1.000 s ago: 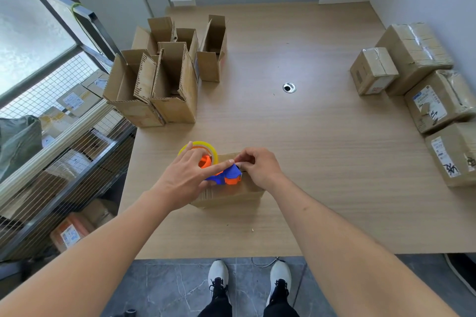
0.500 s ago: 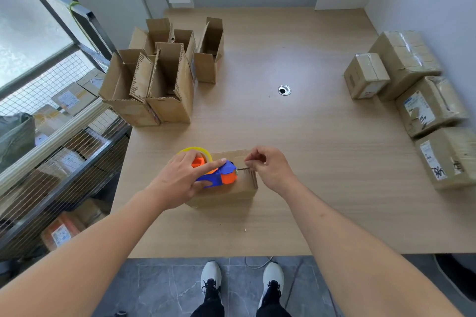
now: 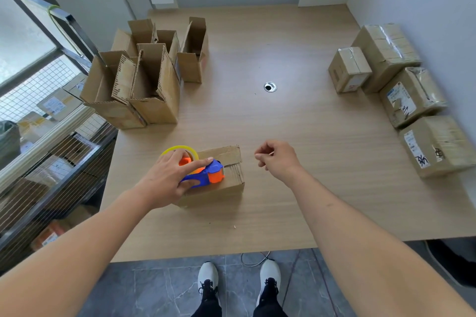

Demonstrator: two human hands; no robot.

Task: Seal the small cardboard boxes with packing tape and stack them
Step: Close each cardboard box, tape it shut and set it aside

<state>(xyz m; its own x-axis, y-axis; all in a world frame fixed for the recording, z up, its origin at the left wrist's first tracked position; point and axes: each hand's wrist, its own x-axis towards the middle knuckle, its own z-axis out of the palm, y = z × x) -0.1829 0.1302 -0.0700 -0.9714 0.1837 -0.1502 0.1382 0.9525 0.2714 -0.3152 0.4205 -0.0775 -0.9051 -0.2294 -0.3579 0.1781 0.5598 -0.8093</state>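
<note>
A small cardboard box (image 3: pixel 226 162) lies near the table's front edge with its top flaps folded down. On top of it rests a blue and orange tape dispenser (image 3: pixel 210 175) with a yellow-rimmed roll. My left hand (image 3: pixel 167 177) grips the dispenser and presses it onto the box. My right hand (image 3: pixel 277 159) hovers just right of the box, thumb and forefinger pinched on the end of the clear tape, which barely shows.
Several open cardboard boxes (image 3: pixel 144 85) stand at the table's back left. Several taped boxes (image 3: pixel 409 95) line the right side by the wall. A cable hole (image 3: pixel 270 87) sits mid-table. A wire shelf with parcels (image 3: pixel 51 123) borders the left edge.
My right hand has drawn away from the dispenser to the right, past the box's right edge. My left hand has stayed on the dispenser.
</note>
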